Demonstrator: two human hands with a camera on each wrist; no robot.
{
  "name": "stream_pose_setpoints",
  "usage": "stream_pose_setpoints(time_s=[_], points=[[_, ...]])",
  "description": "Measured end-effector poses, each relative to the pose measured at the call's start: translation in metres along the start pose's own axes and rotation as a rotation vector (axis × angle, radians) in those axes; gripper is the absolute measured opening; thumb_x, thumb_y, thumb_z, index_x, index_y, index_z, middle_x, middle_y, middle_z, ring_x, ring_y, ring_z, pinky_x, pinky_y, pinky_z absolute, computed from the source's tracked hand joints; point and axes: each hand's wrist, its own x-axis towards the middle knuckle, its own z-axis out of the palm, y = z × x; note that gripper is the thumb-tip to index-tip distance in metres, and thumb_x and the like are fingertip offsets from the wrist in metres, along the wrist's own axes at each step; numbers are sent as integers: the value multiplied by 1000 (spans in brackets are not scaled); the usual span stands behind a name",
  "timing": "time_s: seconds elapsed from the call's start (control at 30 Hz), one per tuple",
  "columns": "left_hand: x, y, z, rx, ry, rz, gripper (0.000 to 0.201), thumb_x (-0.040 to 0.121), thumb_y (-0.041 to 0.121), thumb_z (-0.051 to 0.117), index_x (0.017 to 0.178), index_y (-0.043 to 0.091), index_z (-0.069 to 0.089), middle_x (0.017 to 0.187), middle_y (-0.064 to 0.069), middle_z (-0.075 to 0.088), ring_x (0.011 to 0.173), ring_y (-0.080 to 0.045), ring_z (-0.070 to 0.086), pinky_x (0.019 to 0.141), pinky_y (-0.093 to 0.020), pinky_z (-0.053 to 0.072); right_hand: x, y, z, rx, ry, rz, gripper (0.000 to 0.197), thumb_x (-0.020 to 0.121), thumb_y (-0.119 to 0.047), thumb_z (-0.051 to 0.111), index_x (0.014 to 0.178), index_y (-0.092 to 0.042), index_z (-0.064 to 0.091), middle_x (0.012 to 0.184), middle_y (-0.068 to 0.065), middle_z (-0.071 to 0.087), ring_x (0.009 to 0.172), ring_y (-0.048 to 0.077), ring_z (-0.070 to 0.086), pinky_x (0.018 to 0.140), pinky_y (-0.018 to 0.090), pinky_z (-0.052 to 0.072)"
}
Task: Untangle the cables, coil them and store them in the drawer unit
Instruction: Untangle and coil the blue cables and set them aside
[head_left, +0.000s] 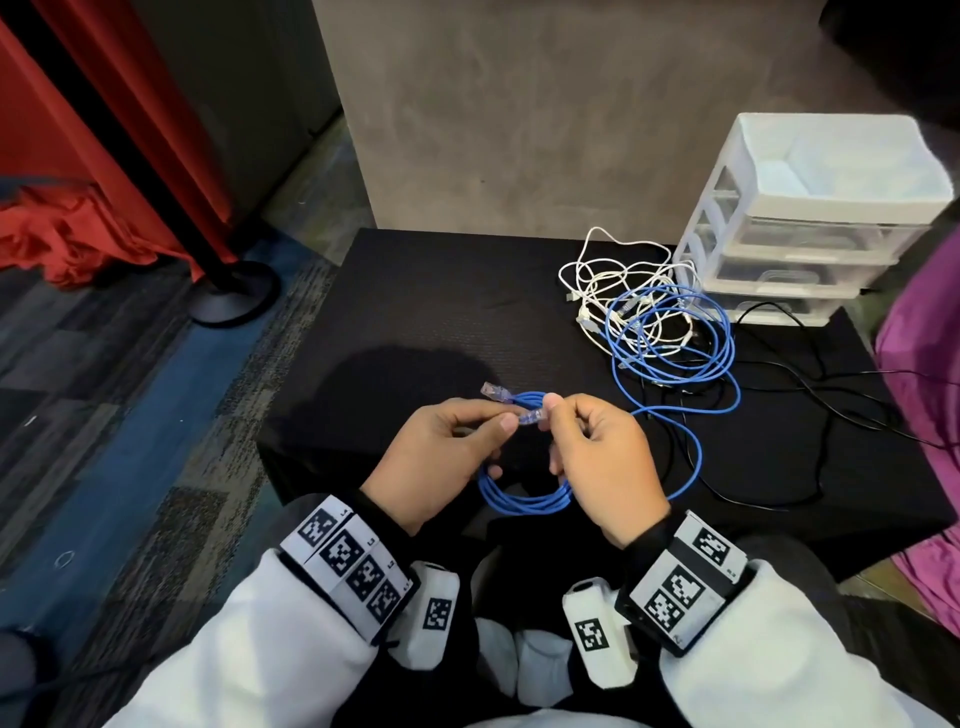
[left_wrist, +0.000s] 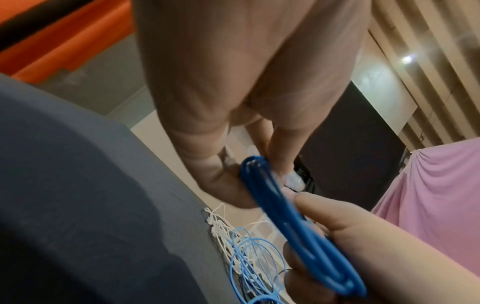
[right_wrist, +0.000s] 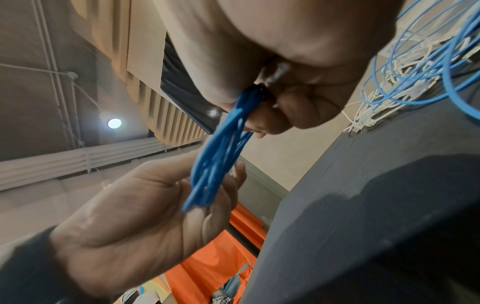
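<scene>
A coiled blue cable (head_left: 519, 500) hangs between my two hands above the near edge of the black table (head_left: 426, 312). My left hand (head_left: 488, 421) pinches the coil's top beside a clear connector (head_left: 531, 415). From the other side, my right hand (head_left: 558, 415) pinches the same spot. A second clear connector (head_left: 493, 391) sticks out to the upper left. In the wrist views the coil (left_wrist: 285, 222) (right_wrist: 221, 156) runs between both hands. A tangle of white and blue cables (head_left: 649, 312) lies at the back right, in front of the white drawer unit (head_left: 810, 218), whose drawers are shut.
A loose blue strand (head_left: 696, 457) curves from the tangle past my right hand. Thin black cables (head_left: 805, 389) trail over the table's right side. A pink cloth (head_left: 924, 415) hangs at the right edge. A black stand base (head_left: 234, 296) and red cloth are on the floor at left.
</scene>
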Motion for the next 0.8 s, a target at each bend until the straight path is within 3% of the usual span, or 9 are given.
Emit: stream_pose_setpoints(time_s=[0.13, 0.27, 0.43, 0.57, 0.67, 0.73, 0.8], points=[[7, -3, -1, 147, 101, 126, 15, 94, 18, 74, 97, 29, 83, 103, -3, 68, 73, -11, 66, 66, -31, 59, -3, -10, 1, 83, -22, -4, 34, 107, -30, 55, 82, -10, 67, 52, 3, 58, 51, 14, 53, 62, 34, 47], [7, -6, 3, 104, 120, 158, 17, 90, 16, 78, 99, 31, 80, 97, -4, 73, 70, -22, 66, 69, -46, 62, -3, -13, -2, 129, -38, -8, 30, 108, -26, 55, 84, -11, 66, 59, 3, 59, 55, 14, 55, 61, 35, 49], [7, -6, 3, 139, 182, 146, 32, 88, 19, 79, 100, 26, 51, 95, -9, 66, 69, -23, 65, 63, -43, 63, -5, -12, 2, 168, 2, -40, 19, 107, -21, 56, 95, -19, 70, 61, 2, 58, 59, 14, 54, 60, 30, 51], [9, -15, 4, 311, 252, 206, 20, 94, 26, 71, 101, 37, 56, 91, 4, 68, 69, -15, 67, 63, -37, 62, -5, -16, 3, 192, -72, -97, 11, 106, -20, 59, 108, -20, 70, 63, 2, 61, 59, 15, 56, 61, 31, 51], [6, -15, 5, 352, 321, 278, 5, 101, 26, 63, 96, 28, 62, 79, 3, 70, 59, -14, 68, 59, -23, 54, -2, -17, 0, 187, -153, -108, 14, 105, -18, 60, 116, -20, 68, 68, 3, 63, 63, 18, 58, 65, 34, 54], [5, -11, 6, 223, 305, 205, 11, 102, 29, 61, 96, 21, 64, 68, -1, 69, 56, -20, 69, 61, -30, 57, 0, -15, -4, 161, -193, -118, 16, 105, -16, 60, 119, -21, 65, 72, 4, 65, 65, 18, 60, 68, 33, 55], [4, -6, 5, -2, 217, 89, 17, 102, 30, 61, 100, 13, 64, 74, -3, 67, 63, -21, 69, 68, -42, 62, 2, -12, -6, 143, -207, -109, 16, 105, -15, 59, 118, -23, 65, 73, 4, 66, 66, 19, 61, 70, 35, 56]])
